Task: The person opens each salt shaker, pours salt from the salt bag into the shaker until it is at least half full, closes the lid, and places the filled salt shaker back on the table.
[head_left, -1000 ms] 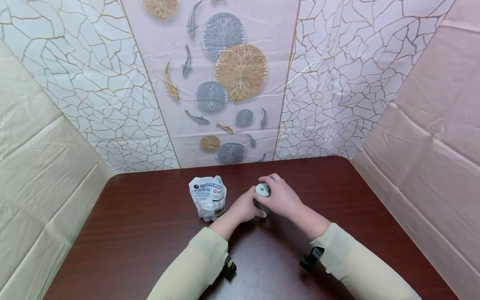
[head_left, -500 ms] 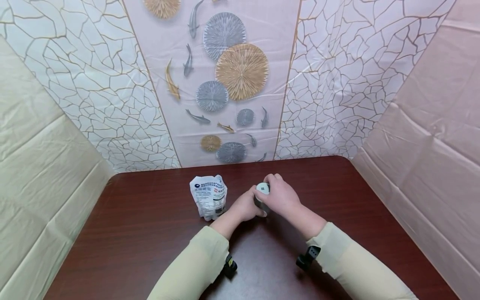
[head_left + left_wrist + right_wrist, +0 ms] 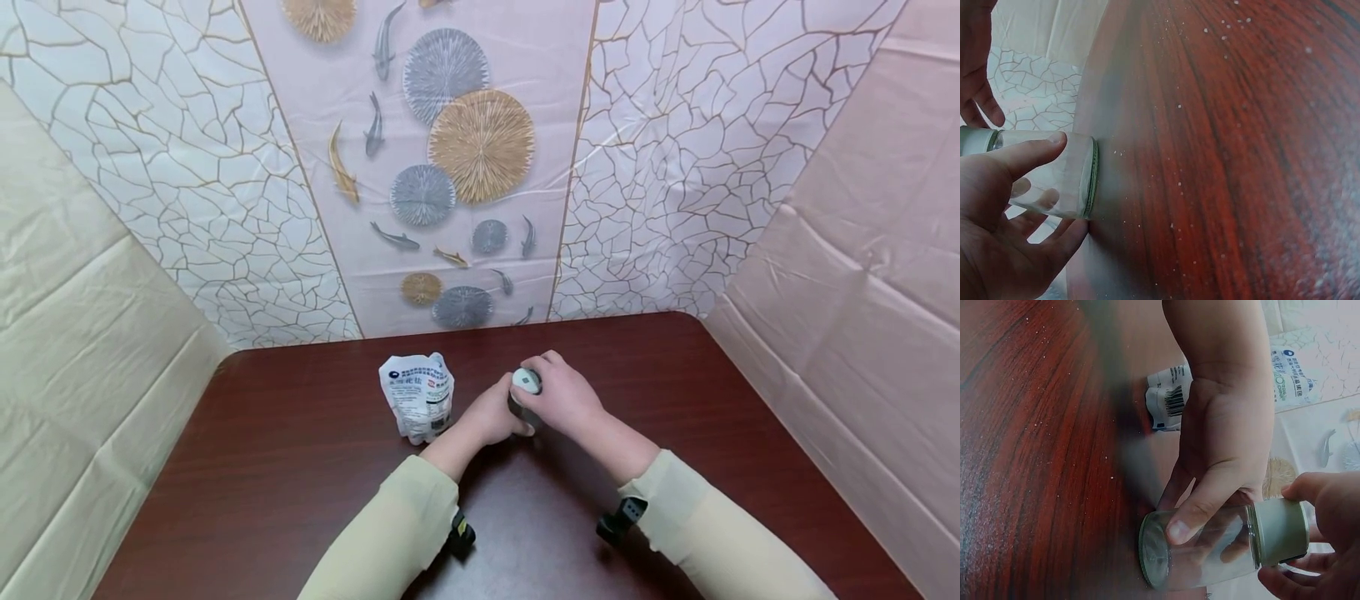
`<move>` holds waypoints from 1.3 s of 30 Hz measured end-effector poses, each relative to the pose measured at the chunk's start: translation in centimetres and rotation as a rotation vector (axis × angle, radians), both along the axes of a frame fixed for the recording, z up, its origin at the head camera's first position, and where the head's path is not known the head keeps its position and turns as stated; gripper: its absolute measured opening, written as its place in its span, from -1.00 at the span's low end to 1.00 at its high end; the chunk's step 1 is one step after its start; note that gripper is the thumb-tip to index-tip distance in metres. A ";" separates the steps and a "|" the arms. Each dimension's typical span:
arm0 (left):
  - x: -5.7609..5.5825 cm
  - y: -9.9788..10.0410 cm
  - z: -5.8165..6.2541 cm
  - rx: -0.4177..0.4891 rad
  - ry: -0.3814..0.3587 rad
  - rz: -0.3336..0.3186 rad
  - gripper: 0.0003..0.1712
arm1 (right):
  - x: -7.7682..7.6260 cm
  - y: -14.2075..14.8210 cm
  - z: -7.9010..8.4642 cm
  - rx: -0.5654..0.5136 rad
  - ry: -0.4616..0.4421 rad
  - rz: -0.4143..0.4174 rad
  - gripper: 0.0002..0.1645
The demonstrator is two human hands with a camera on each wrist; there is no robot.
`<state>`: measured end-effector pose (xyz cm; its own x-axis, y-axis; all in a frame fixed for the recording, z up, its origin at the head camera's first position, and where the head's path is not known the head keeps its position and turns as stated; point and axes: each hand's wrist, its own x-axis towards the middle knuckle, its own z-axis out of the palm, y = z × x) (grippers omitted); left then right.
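Observation:
A clear glass jar point(image 3: 1216, 575) with a pale green lid point(image 3: 527, 381) stands upright on the table, right of its middle in the head view. My left hand point(image 3: 487, 414) grips the glass body from the left, its thumb along the near side and its fingers round the far side. At the top, my right hand point(image 3: 564, 393) holds the lid between thumb and fingers. A small dark square marks the lid's top. Through the glass in the right wrist view I see fingers of the left hand; no contents show.
A white printed bag point(image 3: 417, 398) with blue lettering stands just left of the left hand. Small white specks point(image 3: 1205, 30) are scattered over the dark red wooden table point(image 3: 300, 483). Patterned cloth hangs behind, and pale fabric walls point(image 3: 847, 275) border both sides.
The right hand and wrist swing slightly left round the lid, then partly back right. The left hand, the jar and the bag stay in about the same place.

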<state>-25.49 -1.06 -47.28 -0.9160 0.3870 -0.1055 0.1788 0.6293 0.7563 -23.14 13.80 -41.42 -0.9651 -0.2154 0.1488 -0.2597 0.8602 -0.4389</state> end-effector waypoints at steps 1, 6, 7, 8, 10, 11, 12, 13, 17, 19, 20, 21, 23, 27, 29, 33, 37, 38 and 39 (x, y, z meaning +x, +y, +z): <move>0.0 0.0 0.0 -0.002 0.000 0.000 -0.05 | 0.0 0.1 -0.1 0.000 0.002 0.006 -0.46; -0.1 0.1 -0.2 0.000 -0.013 0.002 -0.02 | 0.0 0.3 -0.2 -0.016 0.009 0.037 -0.45; -0.1 0.1 -0.2 0.001 -0.017 0.003 -0.02 | 0.0 0.3 -0.2 -0.020 0.010 0.047 -0.45; -0.2 0.1 -0.2 0.002 -0.024 0.004 -0.02 | 0.0 0.4 -0.2 -0.024 0.010 0.057 -0.45; -0.2 0.1 -0.3 0.006 -0.034 0.006 -0.03 | 0.0 0.4 -0.1 -0.027 0.013 0.079 -0.46; -0.3 0.1 -0.3 0.009 -0.037 0.006 -0.03 | 0.0 0.5 -0.1 -0.027 0.015 0.091 -0.47; -0.3 0.1 -0.2 0.011 -0.040 0.006 -0.03 | -0.1 0.5 -0.1 -0.023 0.016 0.103 -0.47; -0.3 0.0 -0.2 0.012 -0.040 0.006 -0.03 | -0.1 0.6 -0.1 -0.020 0.016 0.115 -0.48; -0.2 0.1 -0.1 0.011 -0.033 0.003 0.00 | -0.3 0.8 -0.1 -0.007 0.011 0.152 -0.48; -0.2 0.1 -0.1 0.009 -0.028 0.002 0.03 | -0.4 0.9 -0.1 -0.001 0.007 0.167 -0.48; -0.2 0.1 -0.1 0.009 -0.027 0.002 0.04 | -0.4 1.0 -0.2 0.001 0.007 0.175 -0.47; -0.2 0.1 -0.1 0.008 -0.029 0.002 0.05 | -0.5 1.1 -0.2 0.003 0.013 0.185 -0.47; -0.3 0.1 -0.2 0.009 -0.025 -0.002 0.07 | -0.6 1.2 -0.3 0.008 0.021 0.205 -0.47; -0.3 0.1 -0.2 0.007 -0.017 -0.012 0.09 | -0.8 1.6 -0.4 0.015 0.041 0.258 -0.47; -0.4 0.1 -0.3 0.002 -0.010 -0.015 0.10 | -0.9 1.7 -0.3 0.014 0.036 0.282 -0.46; -0.4 0.1 -0.4 0.003 0.008 -0.022 0.11 | -1.1 1.9 -0.3 0.009 0.024 0.312 -0.46; -0.4 0.1 -0.3 0.007 0.012 -0.023 0.11 | -1.2 2.0 -0.4 0.000 0.019 0.324 -0.46; -0.4 0.1 -0.3 0.007 0.011 -0.022 0.11 | -1.2 2.1 -0.4 -0.002 0.018 0.323 -0.46; -0.4 0.1 -0.3 0.005 0.010 -0.021 0.10 | -1.2 2.1 -0.4 -0.004 0.016 0.320 -0.46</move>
